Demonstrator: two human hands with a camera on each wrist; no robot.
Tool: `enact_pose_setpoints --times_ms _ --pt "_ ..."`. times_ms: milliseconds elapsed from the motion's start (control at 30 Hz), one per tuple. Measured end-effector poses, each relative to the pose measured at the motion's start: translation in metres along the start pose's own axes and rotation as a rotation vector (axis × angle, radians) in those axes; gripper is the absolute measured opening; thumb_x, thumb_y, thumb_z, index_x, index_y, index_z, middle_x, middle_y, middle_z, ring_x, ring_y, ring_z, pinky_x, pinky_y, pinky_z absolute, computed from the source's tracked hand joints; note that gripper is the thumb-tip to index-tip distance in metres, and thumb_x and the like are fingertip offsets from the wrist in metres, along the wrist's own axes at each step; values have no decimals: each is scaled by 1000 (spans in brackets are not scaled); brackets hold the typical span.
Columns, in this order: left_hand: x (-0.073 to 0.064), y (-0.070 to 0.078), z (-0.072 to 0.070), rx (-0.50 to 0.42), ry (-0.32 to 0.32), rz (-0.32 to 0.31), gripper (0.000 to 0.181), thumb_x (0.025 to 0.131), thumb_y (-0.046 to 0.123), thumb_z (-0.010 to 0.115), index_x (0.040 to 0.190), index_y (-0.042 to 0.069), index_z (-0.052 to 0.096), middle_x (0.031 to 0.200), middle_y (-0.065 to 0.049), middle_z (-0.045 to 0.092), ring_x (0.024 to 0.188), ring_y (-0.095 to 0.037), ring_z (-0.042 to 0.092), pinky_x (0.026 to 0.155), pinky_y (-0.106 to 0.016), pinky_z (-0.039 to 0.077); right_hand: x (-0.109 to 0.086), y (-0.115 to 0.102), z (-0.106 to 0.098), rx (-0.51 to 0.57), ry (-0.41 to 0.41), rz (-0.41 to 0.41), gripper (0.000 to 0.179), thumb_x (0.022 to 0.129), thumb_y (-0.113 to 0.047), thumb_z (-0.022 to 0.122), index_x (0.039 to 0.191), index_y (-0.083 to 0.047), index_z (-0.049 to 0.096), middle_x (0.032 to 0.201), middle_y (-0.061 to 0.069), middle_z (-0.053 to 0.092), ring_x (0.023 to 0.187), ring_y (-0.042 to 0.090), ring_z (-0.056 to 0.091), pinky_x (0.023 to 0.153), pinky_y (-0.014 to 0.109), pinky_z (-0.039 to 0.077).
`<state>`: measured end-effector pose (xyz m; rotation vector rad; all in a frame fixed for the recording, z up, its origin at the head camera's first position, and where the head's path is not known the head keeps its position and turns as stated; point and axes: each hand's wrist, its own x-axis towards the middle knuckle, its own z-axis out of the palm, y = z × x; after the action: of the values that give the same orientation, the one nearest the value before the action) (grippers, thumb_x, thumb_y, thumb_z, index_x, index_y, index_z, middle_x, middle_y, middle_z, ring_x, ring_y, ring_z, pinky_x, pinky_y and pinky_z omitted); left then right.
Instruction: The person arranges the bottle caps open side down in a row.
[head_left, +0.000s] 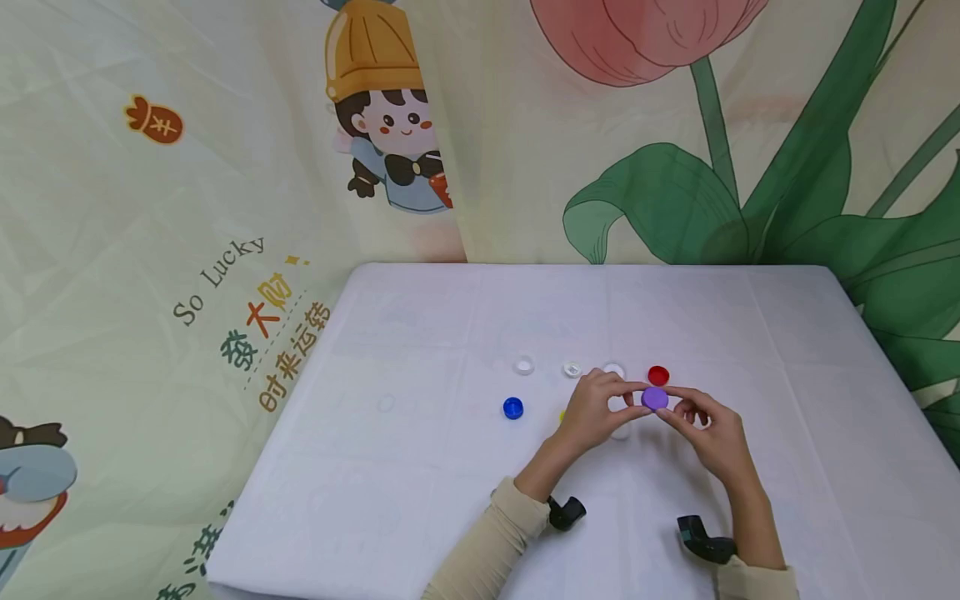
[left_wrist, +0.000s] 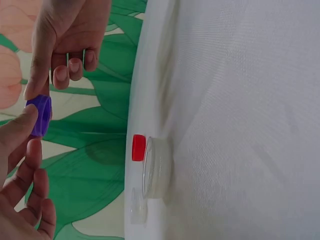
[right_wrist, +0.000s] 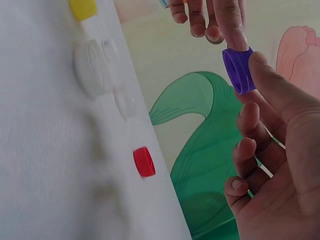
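Note:
Both hands hold one purple bottle cap (head_left: 655, 398) between them, raised above the white table. My left hand (head_left: 597, 408) pinches its left side with thumb and forefinger. From the other side my right hand (head_left: 708, 429) pinches it the same way, its remaining fingers curled loosely. The right wrist view shows the purple cap (right_wrist: 239, 71) tilted, its hollow underside facing the table. Just beyond the hands lies a red cap (head_left: 658, 376). Close by the left hand is a clear round lid (right_wrist: 92, 67), mostly hidden by that hand in the head view.
A blue cap (head_left: 513, 407) lies left of the hands. Farther back are a clear ring-like cap (head_left: 523, 365) and a small clear cap (head_left: 572, 369). A yellow cap (right_wrist: 83, 8) sits beside the left hand, nearly covered in the head view. The table's back edge meets a printed curtain.

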<state>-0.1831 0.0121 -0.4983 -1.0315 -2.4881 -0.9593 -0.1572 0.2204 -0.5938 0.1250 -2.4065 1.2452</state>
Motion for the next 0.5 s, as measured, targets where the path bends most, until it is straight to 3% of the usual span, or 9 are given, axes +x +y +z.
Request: enact_pose_setpoints --times_ms 200,500 --pt "8 4 12 136 -84 -26 35 75 43 67 104 23 69 66 12 54 69 -3 41 64 -12 27 -3 2 -10 -74 -42 80 33 75 -45 66 107 -42 58 71 -13 51 66 5 41 52 21 36" --pt "7 6 31 301 -209 -68 34 75 48 65 103 29 68 61 14 44 63 -3 36 60 -16 24 -5 -46 -32 -51 -200 228 40 79 -41 65 109 -15 62 72 2 52 64 13 43 49 23 36"
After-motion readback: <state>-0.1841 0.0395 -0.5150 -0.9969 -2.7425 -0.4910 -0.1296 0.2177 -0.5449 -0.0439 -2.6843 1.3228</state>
